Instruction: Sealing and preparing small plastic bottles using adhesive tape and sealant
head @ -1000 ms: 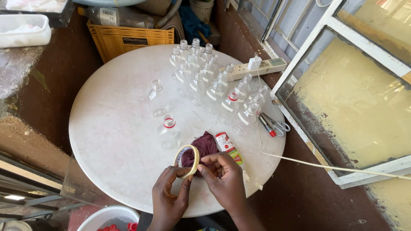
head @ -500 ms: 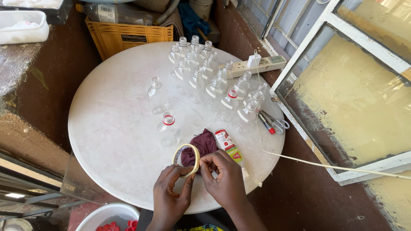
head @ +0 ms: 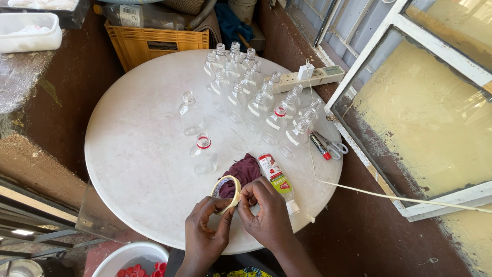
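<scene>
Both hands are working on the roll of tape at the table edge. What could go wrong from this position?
1. The left hand and right hand hold the tape roll at the rim of the round table; if it slips, it may fall off.
2. The empty bottle with the red ring stands close by; an elbow or hand movement could tip it.
3. The white tube lies beside the right hand and might get pushed off the edge.

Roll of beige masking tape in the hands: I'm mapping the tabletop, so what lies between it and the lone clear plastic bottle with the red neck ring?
Head view: bare white tabletop between tape roll and bottle; maroon cloth just beside.
</scene>
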